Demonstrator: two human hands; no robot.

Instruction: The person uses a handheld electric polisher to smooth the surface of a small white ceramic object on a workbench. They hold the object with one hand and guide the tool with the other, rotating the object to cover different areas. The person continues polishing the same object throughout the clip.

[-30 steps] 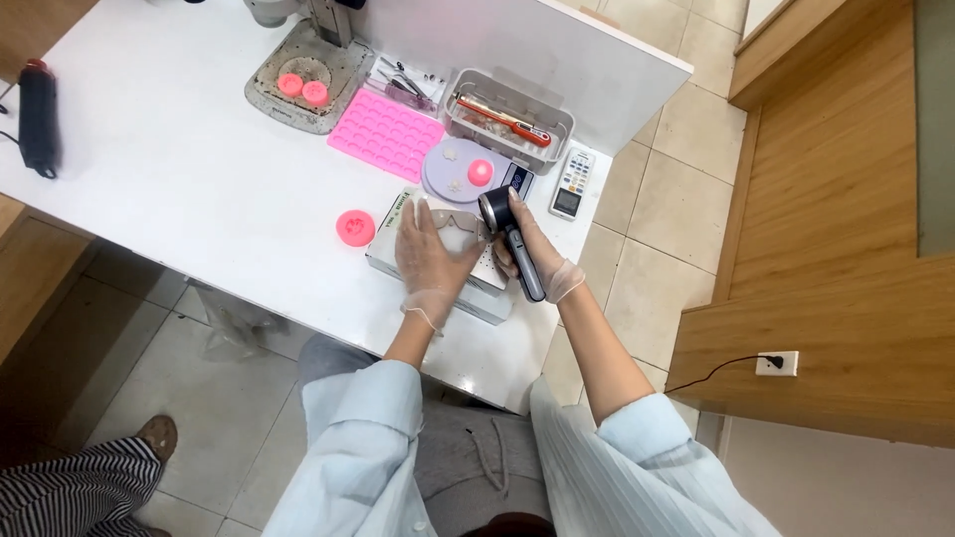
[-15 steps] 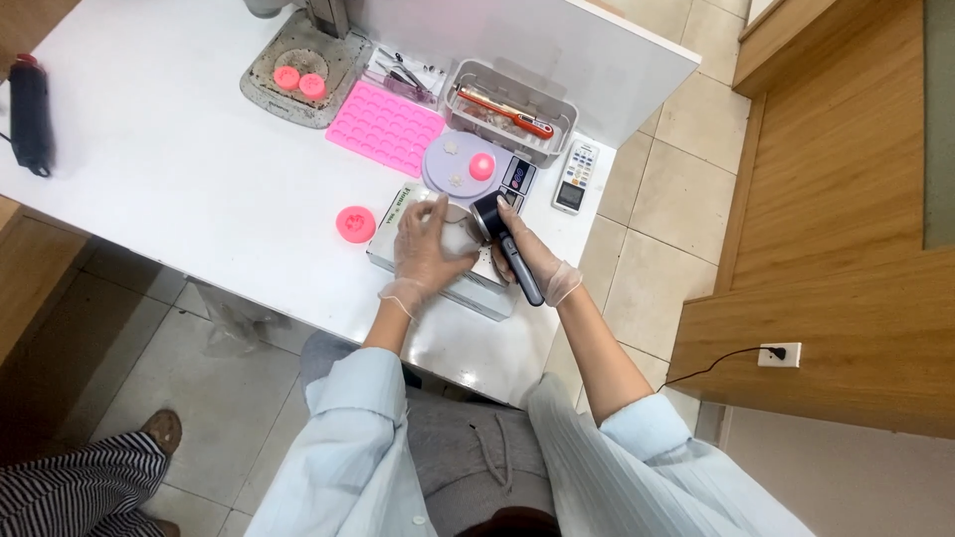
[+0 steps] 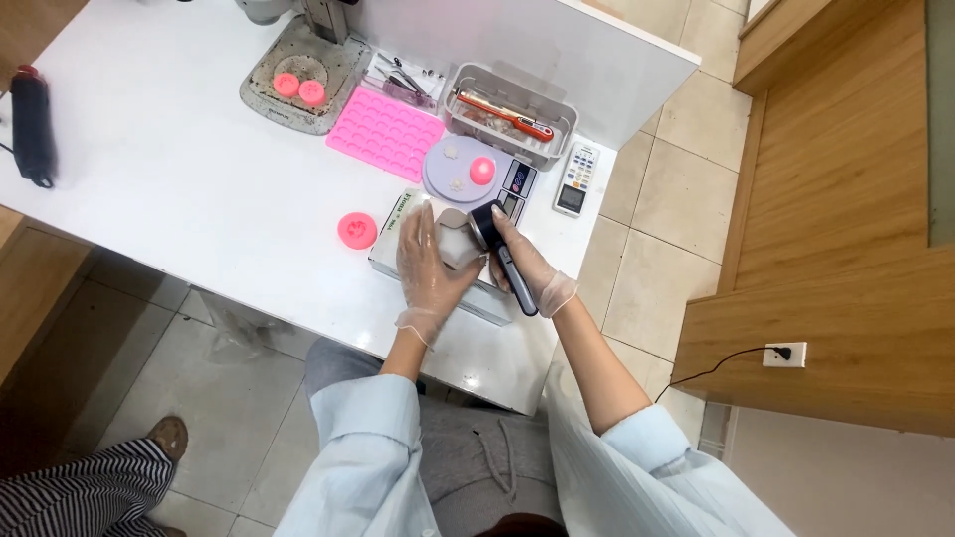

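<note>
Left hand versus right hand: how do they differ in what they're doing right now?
The left hand lies spread, fingers around a small white piece on the flat box; the right hand is closed around a dark handheld tool. The left hand points up the table, the right hand angles inward, tool head by the piece. Both wear clear gloves.

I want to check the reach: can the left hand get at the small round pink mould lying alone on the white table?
Probably yes. The small round pink mould lies just beside the left hand, on open white table, with nothing between them.
</note>
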